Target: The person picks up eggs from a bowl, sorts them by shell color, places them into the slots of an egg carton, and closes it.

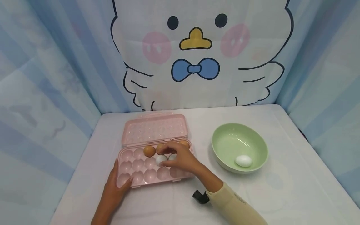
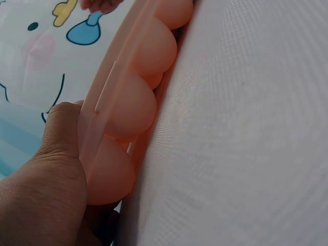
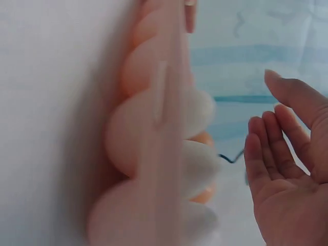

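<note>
A pink egg carton [image 1: 150, 176] lies on the table with its lid [image 1: 154, 128] folded back. Brown eggs [image 1: 149, 151] sit in its back row, and white eggs [image 1: 161, 160] in the middle row, partly hidden by my right hand [image 1: 182, 158]. That hand is over the carton, and the right wrist view shows its loosely bent fingers [image 3: 259, 166] apart from the eggs, holding nothing. My left hand [image 1: 113, 187] grips the carton's front left corner, thumb [image 2: 64, 128] against the rim. A white egg [image 1: 243, 161] lies in the green bowl [image 1: 227, 142].
The bowl stands to the right of the carton. A black object [image 1: 201, 197] shows beside my right sleeve [image 1: 236, 204]. A white cloth [image 1: 295, 175] covers the table, and printed curtains [image 1: 194, 90] hang behind it and at both sides.
</note>
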Motion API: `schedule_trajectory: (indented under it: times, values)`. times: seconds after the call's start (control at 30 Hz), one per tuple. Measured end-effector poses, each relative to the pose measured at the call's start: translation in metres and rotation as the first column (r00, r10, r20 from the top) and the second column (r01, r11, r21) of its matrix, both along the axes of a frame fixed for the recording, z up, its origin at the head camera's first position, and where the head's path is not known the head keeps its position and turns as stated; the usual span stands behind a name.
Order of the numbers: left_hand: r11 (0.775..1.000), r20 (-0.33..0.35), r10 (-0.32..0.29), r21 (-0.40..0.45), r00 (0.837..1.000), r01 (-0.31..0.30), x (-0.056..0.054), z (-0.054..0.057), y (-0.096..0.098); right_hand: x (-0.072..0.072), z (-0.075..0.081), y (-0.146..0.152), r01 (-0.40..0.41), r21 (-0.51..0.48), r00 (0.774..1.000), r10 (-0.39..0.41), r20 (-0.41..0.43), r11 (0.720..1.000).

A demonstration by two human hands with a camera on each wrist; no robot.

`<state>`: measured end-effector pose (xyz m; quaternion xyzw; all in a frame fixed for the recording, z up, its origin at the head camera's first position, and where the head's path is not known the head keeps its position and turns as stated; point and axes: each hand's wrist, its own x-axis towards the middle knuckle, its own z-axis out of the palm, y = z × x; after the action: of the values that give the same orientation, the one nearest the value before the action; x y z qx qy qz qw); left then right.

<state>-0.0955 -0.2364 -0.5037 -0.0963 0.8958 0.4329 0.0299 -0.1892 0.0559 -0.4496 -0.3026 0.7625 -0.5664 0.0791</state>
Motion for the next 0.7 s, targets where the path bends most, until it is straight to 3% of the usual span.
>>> schedule_trajectory:
  times: [0.17, 0.3, 0.47, 0.7]
  values:
    - [1.000, 0.001, -0.002, -0.002, 1.000, 0.002, 0.001, -0.002, 0.002, 0.013, 0.019, 0.034, 0.024, -0.081, 0.999, -0.027, -0.028, 0.996]
    - [1.000, 0.004, -0.008, 0.001, 1.000, 0.008, 0.000, -0.002, 0.002, 0.020, 0.035, 0.078, 0.127, -0.075, 0.989, -0.131, -0.063, 0.989]
    - [1.000, 0.007, -0.011, -0.010, 1.000, 0.011, 0.000, -0.001, 0.002, 0.023, 0.042, 0.144, 0.274, 0.062, 0.961, -0.271, -0.061, 0.960]
    - [1.000, 0.028, -0.024, -0.005, 0.999, 0.024, 0.002, 0.000, -0.002, 0.030, 0.034, 0.210, 0.307, 0.318, 0.938, -0.342, 0.057, 0.897]
